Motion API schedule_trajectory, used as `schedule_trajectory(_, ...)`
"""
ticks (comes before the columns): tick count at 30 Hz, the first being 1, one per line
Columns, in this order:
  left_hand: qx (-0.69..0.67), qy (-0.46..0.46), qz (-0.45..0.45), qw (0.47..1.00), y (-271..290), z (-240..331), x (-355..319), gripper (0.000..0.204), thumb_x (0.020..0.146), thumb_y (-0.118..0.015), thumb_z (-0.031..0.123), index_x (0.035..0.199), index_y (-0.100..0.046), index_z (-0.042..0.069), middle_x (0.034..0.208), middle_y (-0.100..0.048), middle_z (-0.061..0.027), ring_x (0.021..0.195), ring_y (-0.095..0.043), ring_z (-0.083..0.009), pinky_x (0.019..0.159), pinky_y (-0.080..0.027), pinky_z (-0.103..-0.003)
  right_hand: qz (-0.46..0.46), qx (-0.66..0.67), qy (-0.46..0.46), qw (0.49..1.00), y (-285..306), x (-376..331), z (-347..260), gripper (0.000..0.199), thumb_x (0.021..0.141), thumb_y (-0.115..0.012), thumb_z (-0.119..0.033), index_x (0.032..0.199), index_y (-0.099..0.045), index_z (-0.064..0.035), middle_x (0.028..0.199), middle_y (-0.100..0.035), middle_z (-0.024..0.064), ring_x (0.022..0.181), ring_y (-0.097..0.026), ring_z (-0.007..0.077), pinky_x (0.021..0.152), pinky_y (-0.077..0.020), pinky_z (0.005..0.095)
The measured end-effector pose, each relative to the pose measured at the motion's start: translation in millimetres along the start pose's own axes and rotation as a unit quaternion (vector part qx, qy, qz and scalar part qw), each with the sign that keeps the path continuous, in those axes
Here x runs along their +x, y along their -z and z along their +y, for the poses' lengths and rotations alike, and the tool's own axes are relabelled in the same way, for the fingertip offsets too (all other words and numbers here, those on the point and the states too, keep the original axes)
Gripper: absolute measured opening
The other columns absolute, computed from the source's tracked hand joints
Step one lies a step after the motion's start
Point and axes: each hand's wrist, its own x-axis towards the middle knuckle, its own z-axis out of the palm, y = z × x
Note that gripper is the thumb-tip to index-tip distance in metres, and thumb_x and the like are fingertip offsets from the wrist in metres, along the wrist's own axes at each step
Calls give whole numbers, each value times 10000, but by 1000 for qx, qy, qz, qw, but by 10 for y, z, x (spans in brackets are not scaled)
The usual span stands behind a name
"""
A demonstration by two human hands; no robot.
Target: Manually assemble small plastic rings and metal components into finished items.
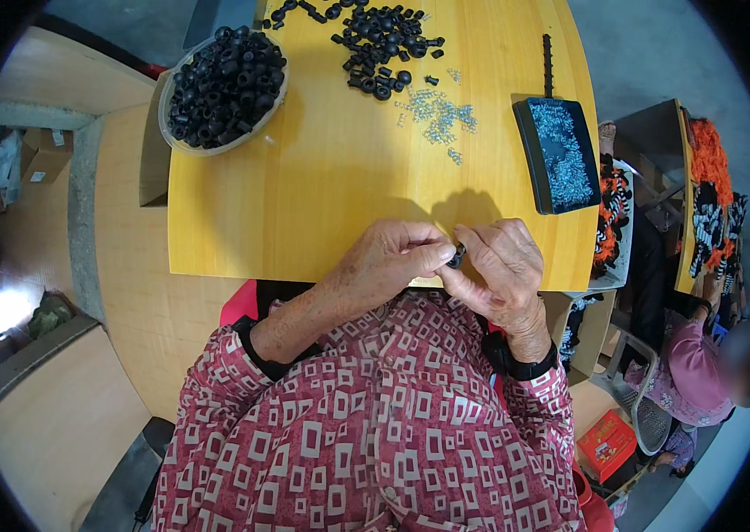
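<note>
At the front edge of the yellow table (304, 204), my left hand (393, 259) and my right hand (503, 270) meet fingertip to fingertip. Both are closed in a pinch around a small black plastic piece (457, 257), mostly hidden by the fingers. Farther back lie clear, shiny little springs (440, 117), loosely scattered. Behind them spreads a pile of small black plastic parts (384, 40), some round with holes, some like short barrels.
A clear round tub (165, 115) heaped with black parts stands at the back left. On the right lies a black handled tray (535, 191) full of springs. Beyond the table's right side, a person in pink (694, 363) sits near orange and striped items (710, 168).
</note>
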Motion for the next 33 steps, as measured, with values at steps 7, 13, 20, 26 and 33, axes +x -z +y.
schedule_trajectory(7, 27, -14, -5, 1000, 8, -1, 3, 276, 1006, -579, 244, 910, -660, -1, 821, -598, 45, 789, -526, -22, 714, -445, -219, 9, 27, -10, 1000, -40, -19, -11, 333, 634, -843, -82, 911, -687, 15, 793, -631, 90, 663, -595, 238, 602, -469, 346)
schedule_trajectory(13, -18, -15, -7, 1000, 12, 35, 6, 263, 1005, -589, 246, 933, -659, 3, 826, -617, 37, 804, -559, -38, 738, -464, -224, 34, 7, -4, 999, -55, -1, -47, 294, 629, -844, -80, 850, -667, 1, 731, -576, 59, 609, -562, 214, 556, -436, 340)
schedule_trajectory(20, -77, -99, 96, 987, -71, 24, 51, 239, 1015, -587, 253, 1045, -646, 23, 926, -647, -5, 876, -585, -63, 799, -487, -235, 52, 7, -3, 999, -93, 26, -75, 282, 638, -843, -97, 839, -667, -9, 702, -560, 46, 593, -545, 210, 535, -406, 340)
schedule_trajectory(26, -95, -101, 102, 985, -168, 77, 104, 350, 1053, -491, 323, 1223, -580, 31, 1120, -622, -68, 1045, -585, -115, 926, -467, -274, 64, -6, -9, 998, -102, 109, -116, 290, 649, -834, -112, 864, -670, -9, 708, -572, 47, 620, -562, 213, 559, -419, 341)
schedule_trajectory(33, -165, -130, 48, 977, -261, 114, 172, 550, 1087, -298, 425, 1282, -529, -34, 1217, -585, -112, 1149, -554, -166, 1027, -428, -322, 83, 28, 4, 996, -175, 270, -170, 279, 659, -818, -102, 881, -673, -14, 768, -631, 66, 675, -597, 227, 616, -455, 343)
